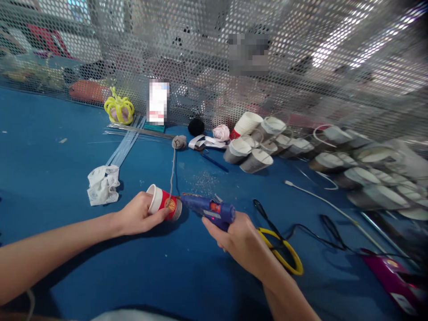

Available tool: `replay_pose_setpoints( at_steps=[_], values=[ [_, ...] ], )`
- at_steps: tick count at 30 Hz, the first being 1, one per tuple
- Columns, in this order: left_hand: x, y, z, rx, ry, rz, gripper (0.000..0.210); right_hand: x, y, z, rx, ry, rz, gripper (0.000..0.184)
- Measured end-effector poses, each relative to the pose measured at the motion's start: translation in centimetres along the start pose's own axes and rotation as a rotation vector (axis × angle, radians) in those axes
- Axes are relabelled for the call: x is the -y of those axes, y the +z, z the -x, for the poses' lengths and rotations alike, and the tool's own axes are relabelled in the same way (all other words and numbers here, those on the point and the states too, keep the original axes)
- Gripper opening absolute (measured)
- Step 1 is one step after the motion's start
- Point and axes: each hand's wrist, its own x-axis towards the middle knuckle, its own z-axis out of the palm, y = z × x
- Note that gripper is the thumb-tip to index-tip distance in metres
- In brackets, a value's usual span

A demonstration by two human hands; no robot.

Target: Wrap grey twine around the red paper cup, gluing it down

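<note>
My left hand (139, 213) grips a red and white paper cup (155, 200) lying on its side, its mouth toward the left. Grey yarn (173, 171) runs from a small ball (179, 142) to the cup, and grey strands show at the cup's base. The left thumb lies against the cup near the yarn. In my right hand (234, 236) is a blue hot glue gun (210, 209), its nozzle close to the cup's base; whether it touches cannot be made out.
Grey-wrapped cups (256, 161) crowd the right back. A crumpled tissue (103, 185), a yellow crown-like piece (119, 109), a phone (158, 102) and glue sticks (125, 147) lie left. Cables (310, 227), yellow-handled scissors (290, 258) and a purple box (388, 276) lie right. A perforated metal screen (194, 58) stands behind.
</note>
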Motion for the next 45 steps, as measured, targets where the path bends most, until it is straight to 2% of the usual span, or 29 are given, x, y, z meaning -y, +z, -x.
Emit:
replay_pose_setpoints(
  at_steps=[5,11,18,25,29,33,37,45],
  values=[
    [0.0,0.0,-0.1,0.004,-0.011,0.011,0.027,0.0,-0.5,0.4,0.079,0.013,0.029,0.033],
    [-0.1,0.2,-0.1,-0.014,-0.098,0.06,0.028,-0.2,-0.3,0.4,0.043,-0.005,0.024,0.028],
    [-0.2,0.1,-0.6,0.007,-0.239,0.335,0.033,-0.1,-0.6,1.4,0.139,-0.073,0.019,0.014],
    [-0.3,0.3,-0.9,-0.034,-0.324,0.488,0.031,0.0,-0.1,2.0,0.104,-0.134,0.043,0.012],
    [-0.3,0.3,-1.0,-0.058,-0.379,0.516,0.033,0.0,0.0,2.0,0.119,-0.14,0.036,0.01],
    [-0.2,0.4,-1.1,-0.054,-0.372,0.554,0.033,0.4,-0.2,1.8,0.139,-0.129,0.048,0.013],
    [0.0,0.5,-1.1,-0.085,-0.396,0.494,0.034,0.8,-0.5,1.8,0.2,-0.108,0.067,0.013],
    [0.0,0.5,-1.0,-0.081,-0.397,0.495,0.032,1.3,-0.7,1.7,0.216,-0.083,0.089,0.014]
  ],
)
